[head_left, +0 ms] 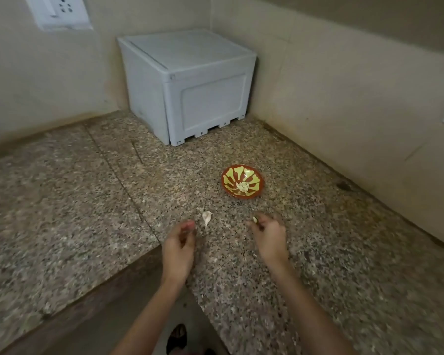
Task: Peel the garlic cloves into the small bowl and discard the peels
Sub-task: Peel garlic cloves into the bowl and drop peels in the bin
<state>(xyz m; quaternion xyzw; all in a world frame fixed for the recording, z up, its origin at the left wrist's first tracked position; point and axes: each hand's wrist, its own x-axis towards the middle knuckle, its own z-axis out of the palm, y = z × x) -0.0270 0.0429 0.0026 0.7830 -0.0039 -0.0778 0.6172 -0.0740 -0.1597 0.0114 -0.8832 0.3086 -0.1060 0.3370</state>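
While the right hand (269, 237) pinches a pale clove (254, 219) at its fingertips, the left hand (181, 242) hovers apart from it with its fingers curled inward. Motion blur hides whether the left hand holds a scrap of peel.

Status of work:
- Between the two hands, just ahead of the left fingertips, a white garlic piece (207, 217) lies on the bench (87, 201). It cannot be told whether it is an unpeeled clove or a shed skin.
- Ahead of the right hand, and apart from it, stands the small bowl (259, 175). Pale peeled cloves (242, 187) already lie at its centre, so part of the peeling is judged complete.
- Well beyond the bowl, a grey box (187, 83) sits in the corner.

Remaining, as judged: move the held clove to the bowl, process the white piece if it proves to be a clove, then gather and discard all peel from the bench. No waste container can be identified.
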